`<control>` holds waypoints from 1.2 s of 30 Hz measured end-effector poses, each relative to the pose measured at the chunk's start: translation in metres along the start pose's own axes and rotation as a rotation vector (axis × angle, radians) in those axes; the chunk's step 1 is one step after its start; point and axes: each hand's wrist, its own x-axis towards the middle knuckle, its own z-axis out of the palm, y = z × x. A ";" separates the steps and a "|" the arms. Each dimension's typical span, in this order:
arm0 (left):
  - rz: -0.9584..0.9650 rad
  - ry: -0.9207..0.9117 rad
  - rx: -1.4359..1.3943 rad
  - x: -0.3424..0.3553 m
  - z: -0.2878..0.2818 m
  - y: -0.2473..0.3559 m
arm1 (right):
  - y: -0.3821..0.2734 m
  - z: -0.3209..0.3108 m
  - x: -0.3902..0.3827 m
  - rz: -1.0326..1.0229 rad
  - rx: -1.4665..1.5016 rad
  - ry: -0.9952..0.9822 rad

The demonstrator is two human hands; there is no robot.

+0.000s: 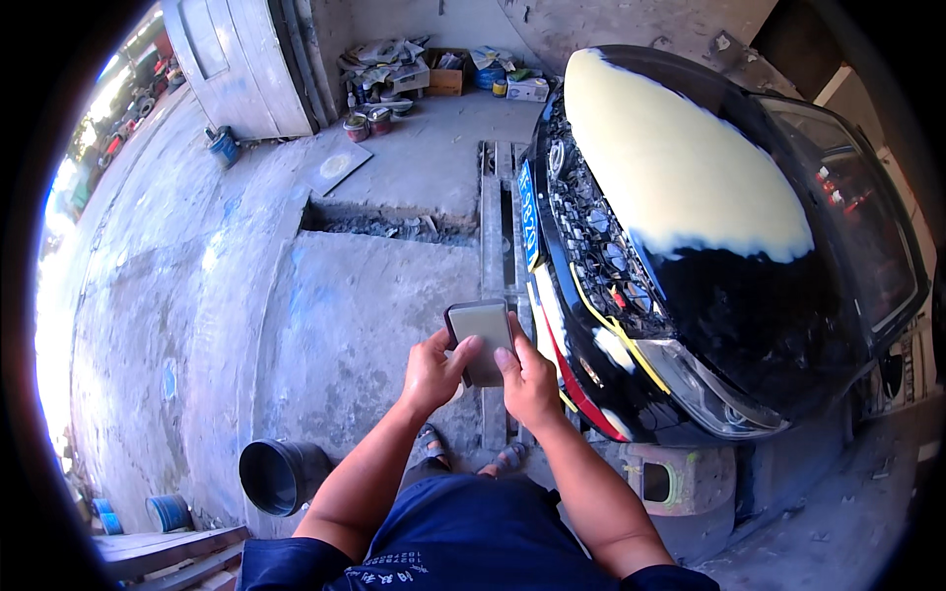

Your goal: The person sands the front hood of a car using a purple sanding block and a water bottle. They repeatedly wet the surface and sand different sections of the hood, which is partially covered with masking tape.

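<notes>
I hold a smartphone (483, 333) in front of my body, its dark rim around a pale grey face. My left hand (434, 370) wraps its left side, with the thumb lying over the face. On the other side, my right hand (530, 382) grips the lower right edge, its thumb also near the face. Just right of my hands stands a black car (749, 315). Pale yellow filler or primer (680, 148) covers a large patch of its hood. The engine parts (606, 231) show at the front, beside the headlight (705, 389).
A black bucket (283, 477) lies tilted at the lower left. Ahead, a rubble-filled pit (394, 225) breaks the concrete floor. Cans (365, 123) and boxes (446, 75) line the back wall. A plastic stool (680, 480) stands below the car's front corner.
</notes>
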 end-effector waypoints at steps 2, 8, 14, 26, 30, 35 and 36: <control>0.079 0.129 0.075 0.001 0.010 0.000 | -0.003 0.003 0.001 0.011 -0.067 0.037; -0.153 0.101 0.075 0.007 0.021 0.020 | 0.011 0.015 0.013 -0.205 -0.237 0.227; 0.005 0.177 0.059 0.019 0.036 0.013 | 0.020 0.015 0.034 -0.464 -0.418 0.404; -0.117 0.234 -0.201 0.051 0.043 0.045 | -0.001 0.005 0.057 -0.548 -0.417 0.458; -0.162 0.229 -0.327 0.049 0.039 0.052 | -0.016 0.001 0.050 -0.440 -0.262 0.327; -0.165 0.063 -0.661 0.050 -0.010 0.018 | -0.014 -0.030 0.032 0.005 0.509 0.029; -0.142 0.091 -0.743 0.052 -0.017 0.011 | -0.007 -0.036 0.028 0.056 0.559 -0.022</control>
